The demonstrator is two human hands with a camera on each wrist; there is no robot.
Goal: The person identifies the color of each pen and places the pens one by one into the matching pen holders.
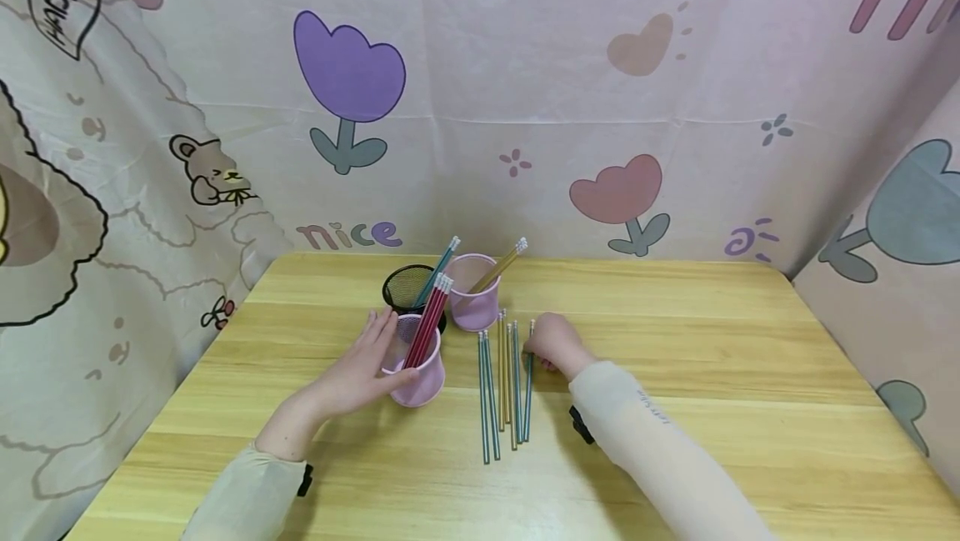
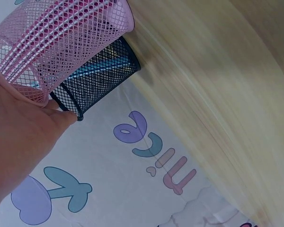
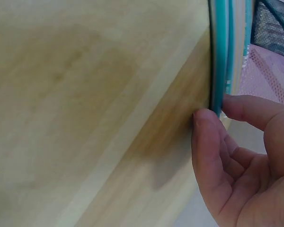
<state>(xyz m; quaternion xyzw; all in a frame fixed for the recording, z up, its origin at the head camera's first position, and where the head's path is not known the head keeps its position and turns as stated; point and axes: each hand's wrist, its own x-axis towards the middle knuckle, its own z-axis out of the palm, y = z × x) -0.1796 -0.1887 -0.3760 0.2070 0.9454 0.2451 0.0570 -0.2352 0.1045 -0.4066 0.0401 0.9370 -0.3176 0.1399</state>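
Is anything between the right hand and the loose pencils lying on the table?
Nothing visible. The right hand is already at the rightmost teal pencil, fingertips touching it. The pink cup under the left hand stands off to the side.

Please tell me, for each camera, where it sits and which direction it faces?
Head: above, facing forward and down at the table; both hands and sleeves show.
Left wrist: low by the left hand, facing the pink cup and black cup.
Right wrist: by the right hand, facing the teal pencils.
All views share the cups.
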